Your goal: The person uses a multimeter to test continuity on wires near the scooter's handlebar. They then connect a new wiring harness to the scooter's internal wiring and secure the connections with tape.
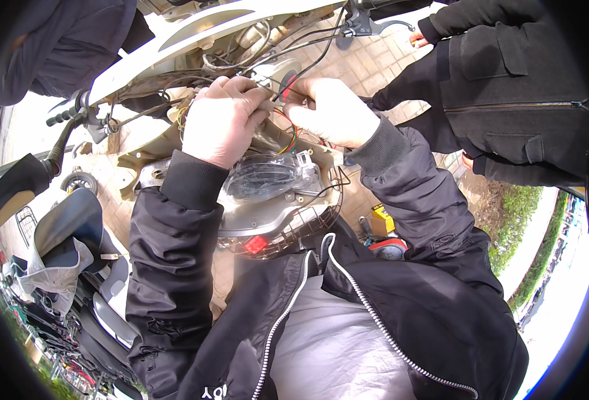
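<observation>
Both of my hands meet over the opened front of a scooter, above its bare wiring. My left hand is closed, its fingertips pinched on a thin wire. Facing it, my right hand is closed too, thumb and forefinger on the same wire. A red and black piece shows beside the right fingers; I cannot tell what it is. Red, yellow and green wires hang below the hands. Nearer to me is the clear headlight in its pale housing. Black cables run up toward the handlebar.
A brake lever juts out at the top, a handlebar grip at the left. Below the headlight sits a wire basket with a red reflector. People in dark jackets stand close by. Parked scooters line the left; a yellow box lies lower right.
</observation>
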A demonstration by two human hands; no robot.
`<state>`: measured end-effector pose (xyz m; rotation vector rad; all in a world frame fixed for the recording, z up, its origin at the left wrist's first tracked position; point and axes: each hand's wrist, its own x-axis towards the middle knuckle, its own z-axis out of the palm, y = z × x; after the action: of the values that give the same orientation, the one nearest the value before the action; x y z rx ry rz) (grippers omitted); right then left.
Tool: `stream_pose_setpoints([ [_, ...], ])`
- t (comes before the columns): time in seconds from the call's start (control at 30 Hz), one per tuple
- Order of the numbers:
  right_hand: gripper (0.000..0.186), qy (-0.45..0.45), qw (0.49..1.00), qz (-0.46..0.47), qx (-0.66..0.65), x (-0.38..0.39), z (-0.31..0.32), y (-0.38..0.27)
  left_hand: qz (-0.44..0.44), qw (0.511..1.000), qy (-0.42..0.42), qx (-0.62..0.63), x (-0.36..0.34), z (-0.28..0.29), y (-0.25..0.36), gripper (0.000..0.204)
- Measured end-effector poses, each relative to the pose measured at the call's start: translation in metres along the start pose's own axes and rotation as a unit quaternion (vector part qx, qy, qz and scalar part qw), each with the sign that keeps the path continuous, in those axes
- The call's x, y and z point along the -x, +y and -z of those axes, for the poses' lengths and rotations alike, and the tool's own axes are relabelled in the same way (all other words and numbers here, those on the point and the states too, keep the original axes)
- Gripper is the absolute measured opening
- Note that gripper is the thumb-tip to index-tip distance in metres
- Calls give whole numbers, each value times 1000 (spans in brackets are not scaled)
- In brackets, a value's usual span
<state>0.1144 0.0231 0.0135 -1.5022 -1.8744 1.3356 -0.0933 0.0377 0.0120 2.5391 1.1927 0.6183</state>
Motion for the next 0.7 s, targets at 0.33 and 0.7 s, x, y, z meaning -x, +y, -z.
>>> stream_pose_setpoints([
  [0.33, 30, -44, 969, -104, -218, -3, -2, 6, 10, 1000, -10, 10, -1, 1, 2, 25],
  [0.7, 23, -2, 940, -161, -301, -8, -18, 2, -32, 999, 0, 25, -3, 3, 3, 15],
])
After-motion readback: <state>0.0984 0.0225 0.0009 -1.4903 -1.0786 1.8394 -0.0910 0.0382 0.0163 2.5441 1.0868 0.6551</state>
